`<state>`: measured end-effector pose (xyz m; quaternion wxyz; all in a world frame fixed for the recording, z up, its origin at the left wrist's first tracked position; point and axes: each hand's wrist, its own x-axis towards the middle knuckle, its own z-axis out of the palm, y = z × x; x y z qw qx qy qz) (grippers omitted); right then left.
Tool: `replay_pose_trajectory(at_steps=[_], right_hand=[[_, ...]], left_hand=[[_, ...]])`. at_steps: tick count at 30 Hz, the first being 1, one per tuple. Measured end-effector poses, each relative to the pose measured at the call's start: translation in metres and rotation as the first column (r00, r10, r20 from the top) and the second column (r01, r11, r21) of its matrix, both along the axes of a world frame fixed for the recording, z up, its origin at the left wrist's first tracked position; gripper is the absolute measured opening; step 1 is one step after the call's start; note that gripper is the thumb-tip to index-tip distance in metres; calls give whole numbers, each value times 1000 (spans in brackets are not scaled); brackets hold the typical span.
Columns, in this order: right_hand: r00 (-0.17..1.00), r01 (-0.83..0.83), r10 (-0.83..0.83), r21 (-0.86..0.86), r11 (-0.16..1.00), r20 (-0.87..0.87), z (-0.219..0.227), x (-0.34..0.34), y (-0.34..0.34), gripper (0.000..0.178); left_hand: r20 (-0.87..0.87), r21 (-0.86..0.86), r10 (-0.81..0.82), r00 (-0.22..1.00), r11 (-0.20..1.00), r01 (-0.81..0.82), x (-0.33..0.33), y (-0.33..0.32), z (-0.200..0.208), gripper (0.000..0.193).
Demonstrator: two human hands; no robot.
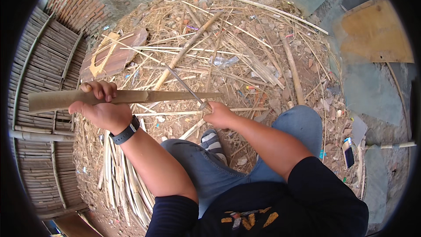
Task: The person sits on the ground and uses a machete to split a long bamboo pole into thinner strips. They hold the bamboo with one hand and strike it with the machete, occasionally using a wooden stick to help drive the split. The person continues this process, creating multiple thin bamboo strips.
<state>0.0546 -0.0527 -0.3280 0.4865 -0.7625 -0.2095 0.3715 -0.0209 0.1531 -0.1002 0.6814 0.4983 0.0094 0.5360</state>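
Note:
A long split bamboo piece, with a node near its middle, lies across in front of me, wide at the left and narrowing to the right. My left hand holds it near the wide end, fingers curled over the far edge and thumb along the near side. In my right hand is the handle of a long knife. Its thin blade points up and to the left, crossing the bamboo in this view; whether the edge touches it I cannot tell.
Bamboo strips are heaped at lower left. Bamboo poles and scraps litter the ground ahead. A brown board lies at far left, beside a bamboo-slat wall. A phone rests at right, near grey sheets.

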Motion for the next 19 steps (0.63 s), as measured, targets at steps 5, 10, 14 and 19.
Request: replay_pose_trajectory(at_steps=[5, 10, 14, 19], right_hand=[[995, -66, 61, 53, 996, 83, 3, -3, 2, 46], [997, 42, -46, 59, 997, 68, -26, -3, 5, 43], [999, -47, 47, 4, 999, 19, 2, -4, 2, 46], [989, -18, 17, 5, 1000, 149, -26, -1, 4, 48]], left_hand=[[6, -25, -29, 1000, 999, 29, 4, -1, 2, 69], [-10, -14, 26, 1000, 1000, -27, 2, -3, 2, 69], [-3, -10, 1, 1000, 1000, -1, 1, 3, -1, 69], [-4, 24, -5, 1000, 1000, 6, 1, 2, -1, 68]])
